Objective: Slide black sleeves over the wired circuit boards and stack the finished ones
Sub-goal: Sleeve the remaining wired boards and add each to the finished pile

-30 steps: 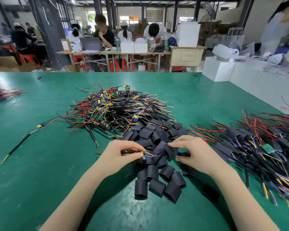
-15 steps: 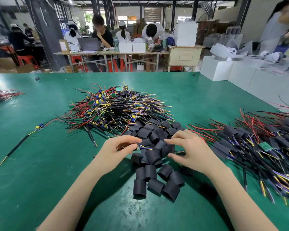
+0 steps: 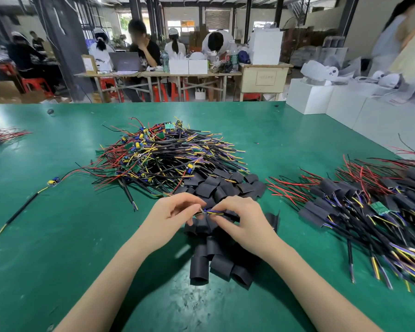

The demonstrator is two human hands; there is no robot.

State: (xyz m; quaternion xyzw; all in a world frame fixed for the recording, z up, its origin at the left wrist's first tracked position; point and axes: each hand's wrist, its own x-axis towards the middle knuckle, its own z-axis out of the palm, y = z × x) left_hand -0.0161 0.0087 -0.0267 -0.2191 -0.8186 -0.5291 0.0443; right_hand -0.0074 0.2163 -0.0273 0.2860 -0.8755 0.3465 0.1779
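Observation:
My left hand (image 3: 171, 218) pinches a small wired circuit board (image 3: 203, 211) by one end, just above the loose black sleeves (image 3: 216, 257) in the middle of the green table (image 3: 58, 248). My right hand (image 3: 244, 222) pinches the yellow and purple wires of the same board and holds a black sleeve against them. The board itself is mostly hidden by my fingers. Behind my hands lies the heap of bare wired boards (image 3: 163, 156). On the right lies the stack of sleeved boards (image 3: 359, 207).
One single wired board (image 3: 54, 182) with a long black lead lies apart at the left. More red wires (image 3: 5, 134) lie at the far left edge. White boxes (image 3: 321, 97) stand past the table's right corner. People work at benches beyond.
My hands have come together over the sleeve pile. The right hand has closed on the board's wires with a sleeve, where before it reached over the sleeves.

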